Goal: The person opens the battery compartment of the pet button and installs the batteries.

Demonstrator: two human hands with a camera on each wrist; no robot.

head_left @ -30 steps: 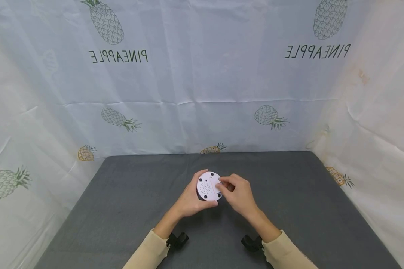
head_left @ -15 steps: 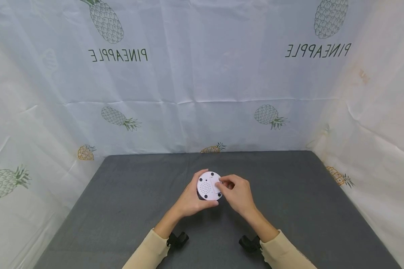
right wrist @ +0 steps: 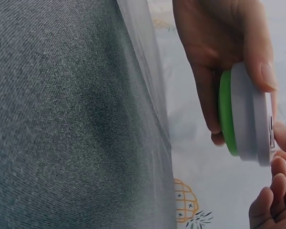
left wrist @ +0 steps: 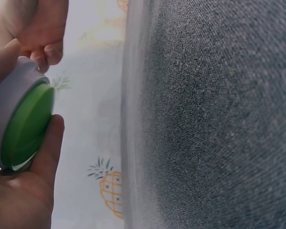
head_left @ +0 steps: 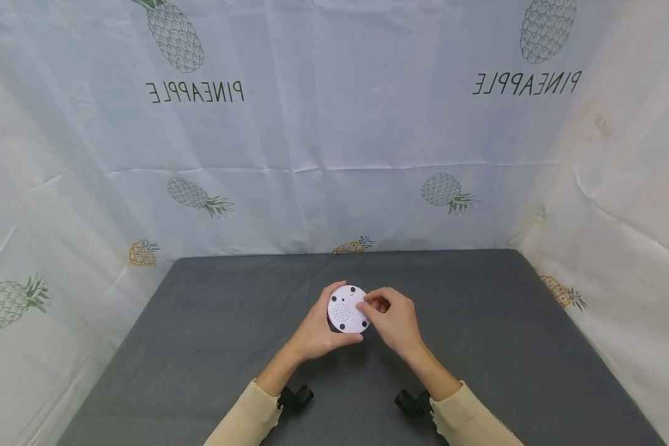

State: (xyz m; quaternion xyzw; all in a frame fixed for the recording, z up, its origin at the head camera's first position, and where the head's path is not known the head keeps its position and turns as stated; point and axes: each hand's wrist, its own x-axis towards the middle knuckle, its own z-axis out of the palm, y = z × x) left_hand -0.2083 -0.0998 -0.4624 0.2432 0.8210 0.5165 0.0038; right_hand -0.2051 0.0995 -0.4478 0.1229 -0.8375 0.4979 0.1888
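A round white buzzer button, its underside towards me, is held up over the table. Small dark feet and a patch of speaker holes show on that underside. Its domed green top faces away and appears in both wrist views. My left hand grips the rim from the left, thumb at the near edge and fingers at the far edge. From the right, my right hand pinches at the battery cover with thumb and curled forefinger. Those fingertips hide part of the cover.
A dark grey cloth covers the table. White curtains printed with pineapples hang behind it and along both sides. Black wrist mounts sit at the cuffs of both light sleeves.
The buzzer has shifted very slightly right. The battery cover's outline, plain on the underside before, is now fainter and looks more level with the base. Both hands keep their hold.
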